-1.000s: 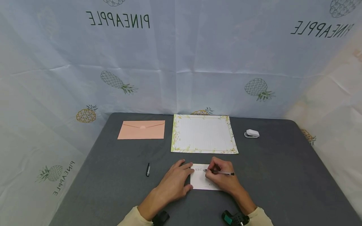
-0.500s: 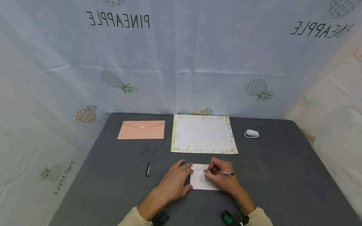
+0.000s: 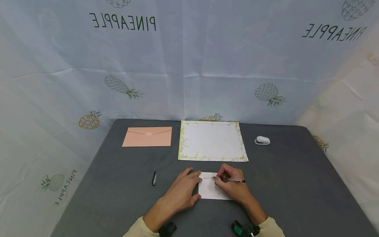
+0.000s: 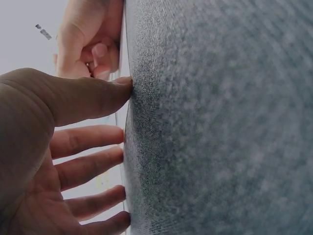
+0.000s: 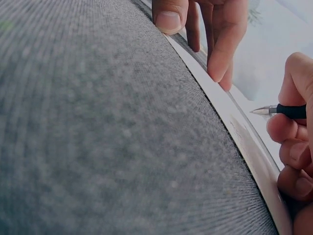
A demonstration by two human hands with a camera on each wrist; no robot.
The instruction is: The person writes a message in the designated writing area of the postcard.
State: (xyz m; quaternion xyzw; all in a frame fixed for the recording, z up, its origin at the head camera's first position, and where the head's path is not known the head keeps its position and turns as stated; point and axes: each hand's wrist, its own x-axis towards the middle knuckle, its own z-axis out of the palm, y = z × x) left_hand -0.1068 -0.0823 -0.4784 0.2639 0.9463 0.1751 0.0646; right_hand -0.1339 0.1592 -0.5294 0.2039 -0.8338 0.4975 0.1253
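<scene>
A small white card lies on the dark table in front of the person, with a short line of handwriting near its top edge and a small mark low down. The right hand pinches a pen between thumb and fingers and rests on the card's right part, hiding it. In the right wrist view the bare pen tip shows close to the card. The left hand lies with fingers spread, thumb and fingertips touching the card's left edge. A dark pen cap lies left of this hand.
Behind the card lies a larger sheet of paper with a leafy border. A peach envelope is at the back left, a small white stapler at the back right. A pineapple-print cloth hangs behind the grey table.
The right hand and pen have shifted very slightly over the card, around the end of the written line. The left hand stays in place, and the whole view has drifted a little.
</scene>
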